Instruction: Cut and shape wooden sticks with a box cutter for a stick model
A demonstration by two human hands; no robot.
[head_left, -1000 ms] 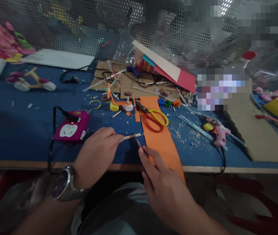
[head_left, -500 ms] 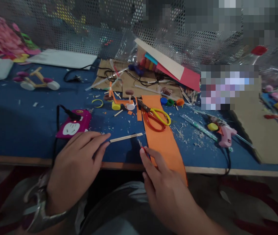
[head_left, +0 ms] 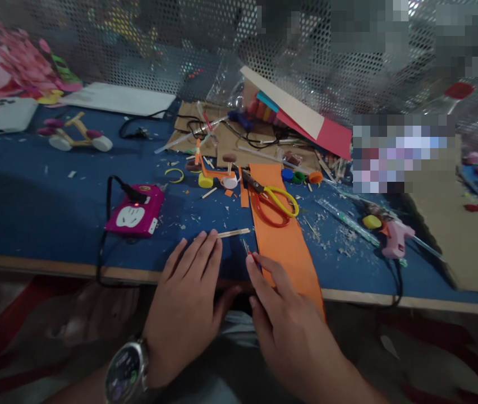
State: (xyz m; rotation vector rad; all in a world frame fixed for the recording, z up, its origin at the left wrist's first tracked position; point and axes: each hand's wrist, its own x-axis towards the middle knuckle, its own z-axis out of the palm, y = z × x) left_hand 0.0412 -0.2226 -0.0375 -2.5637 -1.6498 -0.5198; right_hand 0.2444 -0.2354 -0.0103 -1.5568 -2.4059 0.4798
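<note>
My left hand [head_left: 188, 297] lies palm down at the table's front edge, fingers stretched out flat. Its fingertips rest on the near end of two thin wooden sticks [head_left: 234, 233], which lie side by side. Pinched in my right hand [head_left: 287, 306] is a small red-handled craft knife [head_left: 247, 250], its thin tip just short of the sticks' right end. Under and beside that hand runs a strip of orange sheet [head_left: 283, 252], hanging over the edge. Scissors [head_left: 279, 205] with yellow and orange handles lie on the sheet.
A magenta power socket box [head_left: 137, 210] with a plugged-in cord sits to the left. At the right are a pink glue gun [head_left: 395, 238] and cardboard [head_left: 445, 224]. Small wheeled models [head_left: 81, 137] stand further back, near bottle caps [head_left: 298, 177] and scattered scraps.
My left hand has moved right and turned flat, now covering part of the sticks. My right hand stays nearly in place with the knife. The whole view has shifted slightly.
</note>
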